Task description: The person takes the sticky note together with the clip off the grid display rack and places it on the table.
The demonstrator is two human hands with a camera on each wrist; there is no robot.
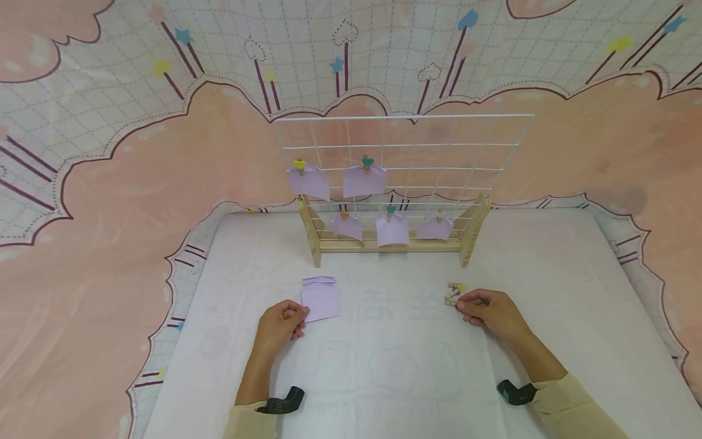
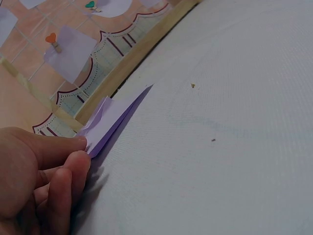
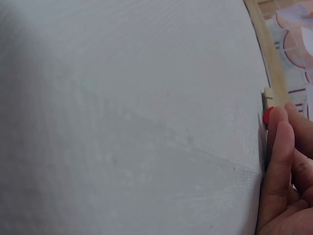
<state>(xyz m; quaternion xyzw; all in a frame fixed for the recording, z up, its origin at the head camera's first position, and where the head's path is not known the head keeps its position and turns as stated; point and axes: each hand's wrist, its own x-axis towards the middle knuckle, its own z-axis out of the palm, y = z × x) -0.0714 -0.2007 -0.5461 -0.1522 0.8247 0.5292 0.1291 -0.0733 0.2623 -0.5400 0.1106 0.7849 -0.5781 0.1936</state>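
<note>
My left hand [image 1: 281, 323] pinches the near corner of a purple paper slip [image 1: 321, 302] between thumb and fingers. In the left wrist view the slip [image 2: 113, 117] is tilted up off the white tabletop, with a fold along its far edge. To the right, my right hand [image 1: 496, 312] reaches a small group of mini wooden clothespins [image 1: 453, 294], one with a yellow heart. The right wrist view has a clothespin with a red heart [image 3: 267, 116] at my fingertips, pinched and partly hidden by them.
Behind the hands stands a white wire grid rack [image 1: 404, 116] on a wooden base [image 1: 351, 246]. Several purple slips [image 1: 364, 182] hang from it by clothespins with coloured hearts. A patterned cloth [image 1: 137, 183] surrounds the white tabletop [image 1: 406, 353].
</note>
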